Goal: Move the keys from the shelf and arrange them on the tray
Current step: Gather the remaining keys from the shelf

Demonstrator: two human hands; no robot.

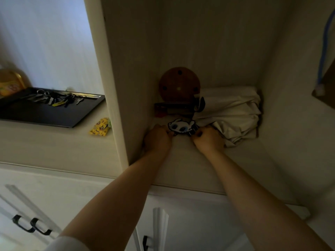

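Both my hands reach into a cream shelf niche (190, 160). Between them lies a white cartoon-figure keychain (179, 128) with dark keys at its right end, partly hidden. My left hand (157, 138) has its fingers curled at the charm's left edge. The fingers of my right hand (208, 138) are closed at the key ring on the right. How firmly either hand grips is unclear in the dim light. A black tray (45, 113) rests on the counter to the left, with several keys (54, 98) lined along its far side.
Behind the keychain stand a round brown wooden piece (179, 84) and a dark folded object (174, 107). A bundle of white cloth (232, 113) fills the niche's right side. A yellow packet (100, 126) lies by the tray. Cabinet doors with black handles (30, 225) are below.
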